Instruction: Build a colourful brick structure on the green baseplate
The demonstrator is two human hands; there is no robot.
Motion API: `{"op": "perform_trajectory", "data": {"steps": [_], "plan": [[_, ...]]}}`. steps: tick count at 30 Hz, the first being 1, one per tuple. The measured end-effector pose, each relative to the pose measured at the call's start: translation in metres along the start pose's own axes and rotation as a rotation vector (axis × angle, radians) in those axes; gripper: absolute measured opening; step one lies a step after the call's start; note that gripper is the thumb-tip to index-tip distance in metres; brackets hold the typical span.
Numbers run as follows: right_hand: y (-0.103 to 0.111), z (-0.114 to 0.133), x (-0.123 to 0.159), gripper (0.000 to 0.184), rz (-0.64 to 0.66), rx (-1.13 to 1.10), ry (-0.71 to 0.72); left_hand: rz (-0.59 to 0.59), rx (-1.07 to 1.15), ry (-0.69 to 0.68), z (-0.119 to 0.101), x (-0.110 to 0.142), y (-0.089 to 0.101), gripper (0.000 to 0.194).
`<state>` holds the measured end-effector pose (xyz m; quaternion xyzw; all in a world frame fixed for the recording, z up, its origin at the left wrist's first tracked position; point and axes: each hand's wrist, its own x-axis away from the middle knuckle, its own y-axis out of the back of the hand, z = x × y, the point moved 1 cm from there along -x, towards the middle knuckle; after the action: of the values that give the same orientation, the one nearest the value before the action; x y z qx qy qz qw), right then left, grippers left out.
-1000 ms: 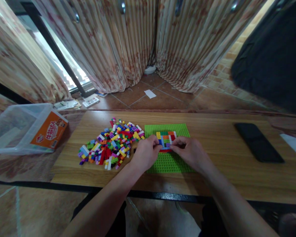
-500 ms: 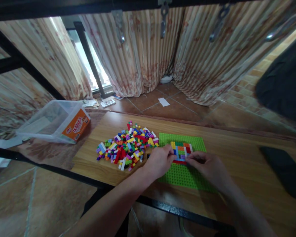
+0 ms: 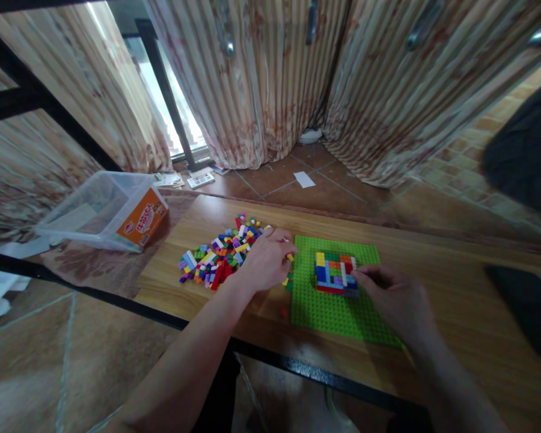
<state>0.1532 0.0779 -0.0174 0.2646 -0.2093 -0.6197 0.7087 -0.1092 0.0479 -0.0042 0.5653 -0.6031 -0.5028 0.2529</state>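
A bright green studded baseplate point(image 3: 311, 307) lies on the wooden table. On it sits a low, roughly square build of toy bricks point(image 3: 336, 273) in yellow, blue, red, white, orange and green. My right hand point(image 3: 394, 300) is at the right side of this build, thumb and fingertips pinched against its edge. Left of the baseplate spreads a heap of loose bricks point(image 3: 207, 264) in mixed colours. My left hand point(image 3: 268, 261) hangs over the heap's right end, fingers bent and apart, hiding part of it. A few bricks show beside its fingertips.
A clear plastic bin point(image 3: 90, 210) with an orange label stands beyond the table's left end. A dark flat object point(image 3: 520, 310) lies on the table at the right. Behind the wooden table point(image 3: 446, 270) are a tiled floor, a paper sheet point(image 3: 304, 179) and striped curtains point(image 3: 270, 90).
My left hand has left the brick build and moved left to the loose heap. My right hand stays at the build's right side. The view has shifted slightly.
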Motion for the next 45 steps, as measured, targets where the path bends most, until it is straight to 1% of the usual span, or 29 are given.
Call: {"op": "perform_trajectory", "data": {"steps": [4,9,15,21,24,32,35,38,42,45], "plan": [[-0.001,0.005,0.002,0.021,0.002,0.004,0.057,0.091,-0.073,-0.005,-0.005,-0.002,-0.005,0.026],[-0.003,0.003,0.003,0.024,0.034,0.033,0.083,0.124,-0.079,-0.004,-0.001,-0.001,-0.003,0.029],[-0.006,0.003,0.003,0.025,0.055,0.051,0.085,0.105,-0.064,0.009,0.002,0.000,-0.002,0.028],[-0.007,0.008,0.003,0.024,0.054,0.048,0.093,0.109,-0.042,0.034,0.006,-0.001,0.002,0.018],[-0.007,0.007,0.003,0.024,0.046,0.033,0.063,0.117,-0.032,0.019,0.007,-0.001,0.002,0.013],[-0.008,0.006,0.002,0.025,0.030,0.004,0.042,0.090,0.024,0.000,0.010,0.000,0.006,0.013],[-0.010,0.012,0.005,0.024,-0.007,-0.072,0.089,0.086,0.148,0.087,0.009,0.001,0.009,0.010],[-0.016,0.024,0.011,0.023,-0.031,-0.150,0.162,0.073,0.405,0.179,0.000,0.000,0.009,0.007],[-0.031,0.040,0.017,0.020,0.044,-0.269,0.248,0.062,0.826,0.215,-0.020,-0.003,0.002,0.011],[-0.039,0.046,0.018,0.018,0.077,-0.365,0.259,0.073,1.012,0.266,-0.032,-0.004,-0.003,0.016]]}}
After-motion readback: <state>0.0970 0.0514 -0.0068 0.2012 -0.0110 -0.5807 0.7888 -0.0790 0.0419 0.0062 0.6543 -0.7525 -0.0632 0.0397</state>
